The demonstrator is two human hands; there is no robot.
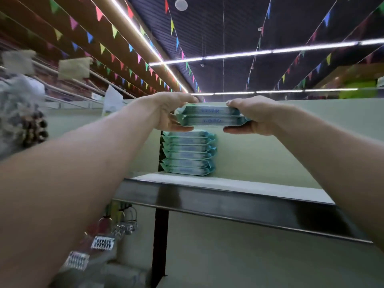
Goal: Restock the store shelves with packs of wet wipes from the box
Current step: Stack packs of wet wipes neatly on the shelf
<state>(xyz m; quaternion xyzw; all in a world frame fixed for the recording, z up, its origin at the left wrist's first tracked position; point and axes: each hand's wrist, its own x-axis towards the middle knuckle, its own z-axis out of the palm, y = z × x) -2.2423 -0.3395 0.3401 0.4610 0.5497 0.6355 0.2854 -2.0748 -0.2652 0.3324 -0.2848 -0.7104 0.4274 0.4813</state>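
A store aisle under a dark slatted ceiling, where white strip lights (239,54) cross overhead and strings of coloured pennant bunting (99,14) run into the distance. In the foreground, a person reaches up with both bare arms to a pale green shelving unit. The left hand (166,113) and right hand (253,115) hold two packs of wet wipes (209,116) between them, one pack lying flat on the other. Each hand takes one end of the pair, fingers curled over the top pack and thumb under the bottom one, so each grip is closed firmly on the packs.

The teal and white pair is level, in the air against the green back panel (270,154). It is directly above a stack (188,155) of matching packs and just clear of the top one. That stack stands on the shelf (228,202), towards its left end, close beside a dark upright post (160,246). The shelf has a white top and a shiny dark metal front edge.

Below the shelf to the left, padlocks (124,225) and carded goods hang from pegs, blurred. More blurred merchandise shows at the far left edge
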